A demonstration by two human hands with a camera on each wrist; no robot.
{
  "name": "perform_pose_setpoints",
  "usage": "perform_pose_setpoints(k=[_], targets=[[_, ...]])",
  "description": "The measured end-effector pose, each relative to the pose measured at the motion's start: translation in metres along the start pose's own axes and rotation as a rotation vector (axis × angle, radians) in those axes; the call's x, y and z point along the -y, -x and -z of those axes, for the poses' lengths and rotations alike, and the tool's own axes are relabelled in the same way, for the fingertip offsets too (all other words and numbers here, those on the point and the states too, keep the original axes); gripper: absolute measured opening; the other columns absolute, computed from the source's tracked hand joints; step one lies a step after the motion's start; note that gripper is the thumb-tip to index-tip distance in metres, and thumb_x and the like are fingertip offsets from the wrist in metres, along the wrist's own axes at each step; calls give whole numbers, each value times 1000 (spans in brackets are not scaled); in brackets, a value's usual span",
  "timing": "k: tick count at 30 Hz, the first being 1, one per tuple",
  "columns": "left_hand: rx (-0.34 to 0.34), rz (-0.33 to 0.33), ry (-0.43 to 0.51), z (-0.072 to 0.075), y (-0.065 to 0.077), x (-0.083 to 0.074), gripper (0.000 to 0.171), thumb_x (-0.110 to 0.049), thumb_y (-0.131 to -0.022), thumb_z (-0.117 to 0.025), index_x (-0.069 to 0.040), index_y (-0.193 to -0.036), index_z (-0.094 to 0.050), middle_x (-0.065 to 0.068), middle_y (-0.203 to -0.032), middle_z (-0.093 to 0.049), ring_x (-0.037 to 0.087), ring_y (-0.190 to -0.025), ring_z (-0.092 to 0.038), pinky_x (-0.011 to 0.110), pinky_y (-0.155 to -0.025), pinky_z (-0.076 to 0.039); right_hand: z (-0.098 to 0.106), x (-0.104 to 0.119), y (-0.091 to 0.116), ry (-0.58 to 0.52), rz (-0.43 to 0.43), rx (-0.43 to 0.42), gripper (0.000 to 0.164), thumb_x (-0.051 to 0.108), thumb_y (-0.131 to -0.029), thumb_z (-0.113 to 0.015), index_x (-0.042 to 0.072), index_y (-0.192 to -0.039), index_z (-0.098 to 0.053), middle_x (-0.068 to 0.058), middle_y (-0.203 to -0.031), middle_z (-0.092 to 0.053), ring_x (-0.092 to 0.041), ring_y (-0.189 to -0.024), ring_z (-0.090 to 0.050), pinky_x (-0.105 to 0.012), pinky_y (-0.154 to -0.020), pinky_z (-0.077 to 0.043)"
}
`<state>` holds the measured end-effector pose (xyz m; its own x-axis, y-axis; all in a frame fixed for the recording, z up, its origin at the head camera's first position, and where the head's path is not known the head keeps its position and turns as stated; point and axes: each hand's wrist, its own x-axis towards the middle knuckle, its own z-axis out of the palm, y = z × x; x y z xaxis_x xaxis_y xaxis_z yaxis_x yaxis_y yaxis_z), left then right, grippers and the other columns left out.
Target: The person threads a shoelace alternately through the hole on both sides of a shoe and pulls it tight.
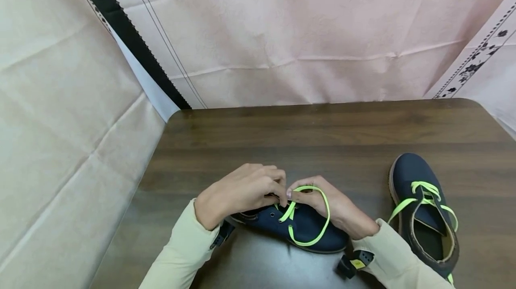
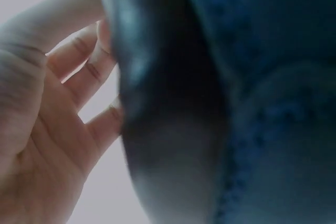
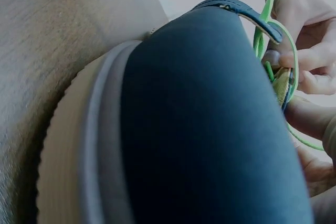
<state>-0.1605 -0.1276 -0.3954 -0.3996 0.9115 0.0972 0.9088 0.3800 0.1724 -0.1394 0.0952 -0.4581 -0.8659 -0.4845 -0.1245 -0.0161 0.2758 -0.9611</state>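
Observation:
A dark navy shoe [image 1: 316, 230] lies on the table, its toe toward the right. Its neon green shoelace [image 1: 327, 215] leaves the front eyelets in a wide loop over the toe. My left hand [image 1: 251, 186] bends over the shoe's opening, with thumb and fingertips pinching at the far eyelet flap [image 3: 283, 85], where the lace passes. Facing it, my right hand [image 1: 322, 195] brings thumb and forefinger together at the same flap and lace. Fingertips hide the exact pinch. In the left wrist view, the shoe's blurred side [image 2: 278, 129] stands beside the left palm.
Another navy shoe [image 1: 415, 172] with green laces stands at the right of the wooden table [image 1: 342, 132], toe away from me. Pale patterned cloth [image 1: 282, 33] hangs behind the table's far edge. A dark wrist camera [image 1: 346, 266] sits by the right cuff.

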Motion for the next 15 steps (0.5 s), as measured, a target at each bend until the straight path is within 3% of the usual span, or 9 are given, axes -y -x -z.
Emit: perform_pose_setpoints(k=[5,15], targets=[[-20,-47,-58,-1,-1,2,9,-24,-89,-77,-32,-90,-80,-17,-93,-61,1,-85,-55,16,-65,-45,0,-1,0,-26,-17,9,21,21,-95,-67,3,-100,-77,-7,-101,-73,-19,-97,-63,-35,-88,-48],[-149,-138,-211,-7,-4,3,11,-26,-84,-82,-35,-81,-77,-16,-83,-58,2,-73,-54,16,-53,-39,0,-3,0,-72,-6,23,22,17,-96,-66,-1,-104,-75,-7,-98,-73,-19,-94,-63,-29,-84,-50]])
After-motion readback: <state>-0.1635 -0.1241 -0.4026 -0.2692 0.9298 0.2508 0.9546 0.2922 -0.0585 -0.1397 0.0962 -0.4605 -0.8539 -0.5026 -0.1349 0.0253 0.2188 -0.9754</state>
